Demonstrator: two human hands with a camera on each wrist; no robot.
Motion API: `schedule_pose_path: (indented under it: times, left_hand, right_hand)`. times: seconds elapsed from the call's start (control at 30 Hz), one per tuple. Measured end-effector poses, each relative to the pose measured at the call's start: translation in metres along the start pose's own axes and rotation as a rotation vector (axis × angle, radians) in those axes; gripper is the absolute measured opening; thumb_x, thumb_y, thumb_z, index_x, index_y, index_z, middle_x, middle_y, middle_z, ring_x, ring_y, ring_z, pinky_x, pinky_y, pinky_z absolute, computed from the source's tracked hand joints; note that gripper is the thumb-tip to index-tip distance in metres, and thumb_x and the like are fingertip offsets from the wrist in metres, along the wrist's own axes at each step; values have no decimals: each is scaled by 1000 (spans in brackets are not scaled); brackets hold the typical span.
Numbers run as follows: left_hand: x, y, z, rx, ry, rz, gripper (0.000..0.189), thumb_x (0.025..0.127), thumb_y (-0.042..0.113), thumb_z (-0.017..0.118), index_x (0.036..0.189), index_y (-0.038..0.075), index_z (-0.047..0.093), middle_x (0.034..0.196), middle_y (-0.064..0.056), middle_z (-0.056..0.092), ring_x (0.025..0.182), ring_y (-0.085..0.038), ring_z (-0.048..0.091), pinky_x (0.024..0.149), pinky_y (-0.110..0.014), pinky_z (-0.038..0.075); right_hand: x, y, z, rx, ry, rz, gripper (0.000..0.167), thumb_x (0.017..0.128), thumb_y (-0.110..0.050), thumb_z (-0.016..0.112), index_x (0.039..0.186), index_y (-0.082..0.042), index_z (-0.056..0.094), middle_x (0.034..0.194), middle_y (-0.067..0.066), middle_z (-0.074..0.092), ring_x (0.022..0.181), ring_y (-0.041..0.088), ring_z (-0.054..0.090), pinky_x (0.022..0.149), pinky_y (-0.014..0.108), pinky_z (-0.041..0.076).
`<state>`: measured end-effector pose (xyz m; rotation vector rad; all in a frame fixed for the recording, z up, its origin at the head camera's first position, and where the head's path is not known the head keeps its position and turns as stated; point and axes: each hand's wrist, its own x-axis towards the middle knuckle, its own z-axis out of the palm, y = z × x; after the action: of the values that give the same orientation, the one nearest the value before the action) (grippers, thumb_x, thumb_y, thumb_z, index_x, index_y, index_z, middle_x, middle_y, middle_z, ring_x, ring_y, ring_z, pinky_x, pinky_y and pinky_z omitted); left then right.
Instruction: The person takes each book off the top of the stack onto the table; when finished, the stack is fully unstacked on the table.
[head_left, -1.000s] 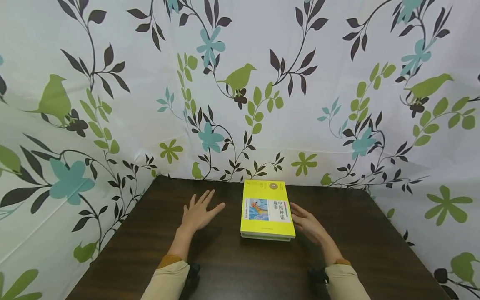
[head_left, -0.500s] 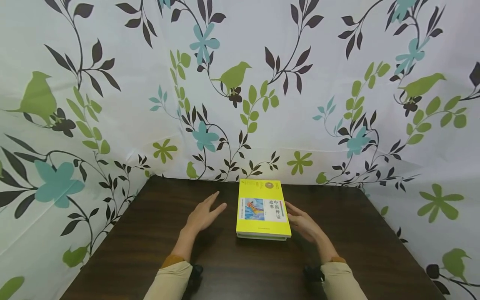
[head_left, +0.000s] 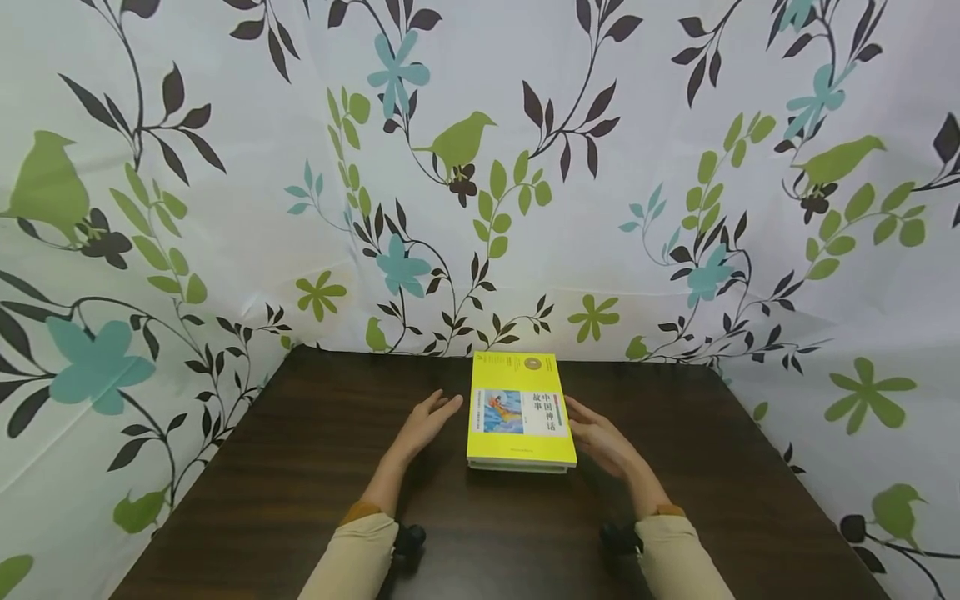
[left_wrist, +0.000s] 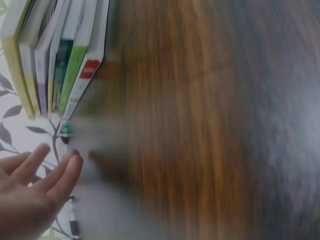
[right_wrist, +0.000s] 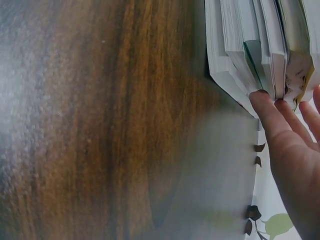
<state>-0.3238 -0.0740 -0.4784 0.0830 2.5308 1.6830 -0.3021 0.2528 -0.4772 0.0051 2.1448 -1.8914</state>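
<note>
"Books (right_wrist: 265,47), where are they?"

"Stacked up at the far edge of the table (head_left: 262,467), about halfway along, a yellow one (head_left: 520,410) on top."

"What are the hands doing?"

"Reaching around them, I think. The left hand (head_left: 422,427) has loose fingers and is just beside them, holding nothing. The right hand (head_left: 604,443) isn't gripping; its nearly straight fingers seem to touch the other side."

"What's needed next?"

"Maybe bring the left in, then squeeze both sides."
</note>
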Motion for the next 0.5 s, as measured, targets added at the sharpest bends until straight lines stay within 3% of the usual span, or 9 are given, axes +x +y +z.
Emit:
schedule_pose_path:
  times: [0.2, 0.5]
  left_hand:
    - [6, -2, 11, -85, -32, -13, 86, 91, 51, 62, 150, -4, 32, 146, -26, 45, 126, -40, 53, 92, -47, 53]
    - [7, 4, 26, -66, -49, -19, 79, 89, 48, 67, 142, -6, 45, 133, -27, 57, 110, -33, 64, 83, -42, 57]
  right_hand:
    - [-1, -1, -2, 10, -30, -10, 63, 103, -17, 47, 158, -16, 16, 159, 20, 25, 137, 37, 43, 110, 53, 36]
    - [-2, 0, -1, 47, -42, -16, 62, 103, -15, 45, 158, -15, 16, 160, 19, 25, 137, 35, 44, 110, 52, 37]
